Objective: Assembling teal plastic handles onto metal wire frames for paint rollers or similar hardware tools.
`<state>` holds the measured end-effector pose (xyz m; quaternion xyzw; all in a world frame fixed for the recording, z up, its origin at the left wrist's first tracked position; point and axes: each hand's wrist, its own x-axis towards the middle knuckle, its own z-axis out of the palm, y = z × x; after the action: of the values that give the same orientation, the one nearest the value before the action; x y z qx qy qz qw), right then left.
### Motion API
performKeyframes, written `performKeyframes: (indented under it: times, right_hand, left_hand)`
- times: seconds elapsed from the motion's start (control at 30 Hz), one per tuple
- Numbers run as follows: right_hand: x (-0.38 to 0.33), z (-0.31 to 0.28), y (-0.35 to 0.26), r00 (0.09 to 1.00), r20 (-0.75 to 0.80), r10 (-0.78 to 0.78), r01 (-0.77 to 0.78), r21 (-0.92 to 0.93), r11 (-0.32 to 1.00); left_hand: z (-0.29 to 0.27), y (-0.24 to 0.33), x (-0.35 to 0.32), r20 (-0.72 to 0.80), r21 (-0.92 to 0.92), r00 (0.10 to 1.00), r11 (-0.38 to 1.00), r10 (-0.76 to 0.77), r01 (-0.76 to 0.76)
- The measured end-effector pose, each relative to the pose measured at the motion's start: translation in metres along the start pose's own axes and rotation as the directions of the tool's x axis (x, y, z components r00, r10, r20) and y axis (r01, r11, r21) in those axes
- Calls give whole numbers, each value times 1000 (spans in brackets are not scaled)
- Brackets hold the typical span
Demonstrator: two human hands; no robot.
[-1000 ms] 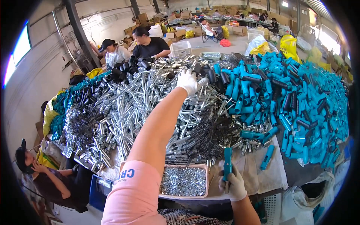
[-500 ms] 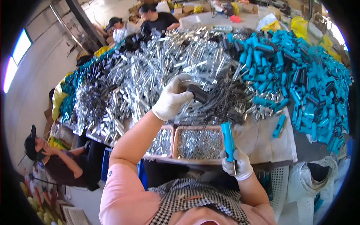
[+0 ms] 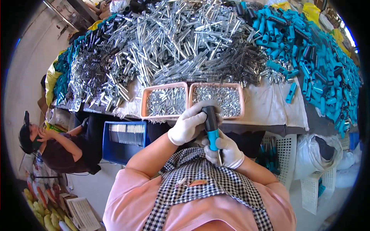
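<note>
In front of my chest, both white-gloved hands are closed on parts of one upright piece. My right hand grips a teal tool handle, from whose lower end a thin metal shaft sticks out. My left hand holds a black plastic sleeve against the handle's upper end, the two lined up. How far the sleeve covers the handle cannot be told. Just beyond my hands stand two pinkish trays, one with short metal pins, the other with small metal pieces.
A heap of metal rods covers the table, with dark springs at its right. Teal handles are piled far right. A blue crate stands at left, near a seated person. White perforated baskets and a sack are at right.
My left hand has come back from over the springs with the black sleeve and met the teal handle in my right hand. The view has tilted down toward my body.
</note>
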<state>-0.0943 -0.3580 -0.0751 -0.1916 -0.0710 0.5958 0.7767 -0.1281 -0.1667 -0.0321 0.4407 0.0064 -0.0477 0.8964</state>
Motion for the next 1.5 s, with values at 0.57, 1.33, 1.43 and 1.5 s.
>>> performKeyframes:
  times: [0.57,1.33,1.43,1.5]
  right_hand:
    - [-7,-19,25,953,-56,297,-296,-375,879]
    - [3,-3,-44,992,-84,-94,-7,-781,625]
    - [6,-13,-37,984,-58,-168,43,-839,543]
    - [2,-8,-39,982,-140,-124,-41,-809,586]
  left_hand:
    - [5,-25,-24,210,467,977,881,-25,-78]
    - [-8,-32,-32,-48,28,996,997,-71,73]
    - [-9,-32,-31,-54,201,996,977,-64,74]
    - [-17,-40,-27,14,371,1000,929,20,-24]
